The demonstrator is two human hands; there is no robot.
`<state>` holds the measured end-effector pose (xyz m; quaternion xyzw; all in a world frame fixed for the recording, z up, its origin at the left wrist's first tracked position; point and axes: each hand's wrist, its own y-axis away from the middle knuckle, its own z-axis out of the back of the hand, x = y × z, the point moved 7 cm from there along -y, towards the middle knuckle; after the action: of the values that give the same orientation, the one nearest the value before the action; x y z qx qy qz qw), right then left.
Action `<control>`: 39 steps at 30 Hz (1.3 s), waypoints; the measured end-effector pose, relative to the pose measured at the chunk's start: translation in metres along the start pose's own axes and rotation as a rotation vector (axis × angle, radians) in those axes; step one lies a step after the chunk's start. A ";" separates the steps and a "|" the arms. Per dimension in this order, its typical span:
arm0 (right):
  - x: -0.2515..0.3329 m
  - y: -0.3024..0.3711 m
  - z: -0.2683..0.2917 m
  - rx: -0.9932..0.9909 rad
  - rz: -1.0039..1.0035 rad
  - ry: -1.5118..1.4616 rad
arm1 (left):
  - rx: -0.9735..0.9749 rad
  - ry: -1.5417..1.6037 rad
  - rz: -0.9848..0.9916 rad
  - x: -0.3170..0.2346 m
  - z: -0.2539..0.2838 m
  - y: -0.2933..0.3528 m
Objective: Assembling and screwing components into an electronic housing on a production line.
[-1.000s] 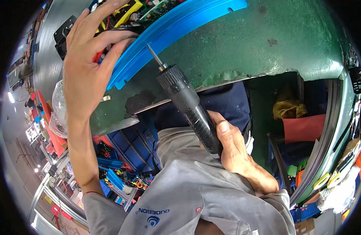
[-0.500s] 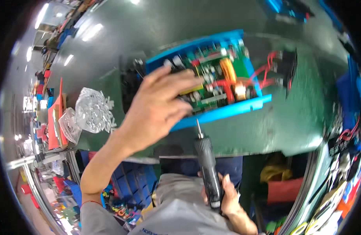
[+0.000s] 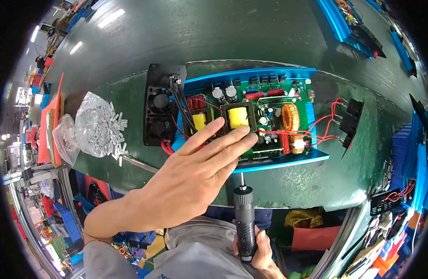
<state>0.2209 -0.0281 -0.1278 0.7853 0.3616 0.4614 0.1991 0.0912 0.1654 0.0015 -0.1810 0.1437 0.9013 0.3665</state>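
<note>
A green circuit board sits in a blue metal housing. My left hand lies over its near left part, fingers stretched out, fingertips at a yellow-wound transformer. My right hand is wrapped round the handle of a black electric screwdriver. The screwdriver stands pointing away from me, its bit against or just at the housing's near wall; the bit's very tip is hidden. Left of the housing, a black end panel with two fans hangs on by wires. A black end panel on red wires lies at the right.
An open plastic bag spills small pale strips onto the green table at the left. Orange-red sheets stand beyond it. Another blue housing lies at the far right. The table's near edge runs below the work.
The housing now lies straighter and a little nearer me. My left hand has moved down and slightly right over it. The screwdriver has turned upright, its bit now up at the near wall.
</note>
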 end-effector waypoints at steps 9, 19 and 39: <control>-0.025 0.002 0.009 0.128 -0.144 -0.172 | -0.092 -0.100 -0.042 -0.006 0.008 0.002; 0.099 0.078 0.105 -0.873 0.336 0.348 | -0.570 -0.155 0.042 0.051 0.078 -0.041; 0.327 -0.003 0.108 -0.763 0.542 1.629 | -0.172 -0.287 0.313 0.128 0.065 -0.047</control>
<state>0.4160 0.2217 0.0062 0.1595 0.0185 0.9869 0.0145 0.0248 0.3012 -0.0015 -0.0570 0.0392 0.9726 0.2222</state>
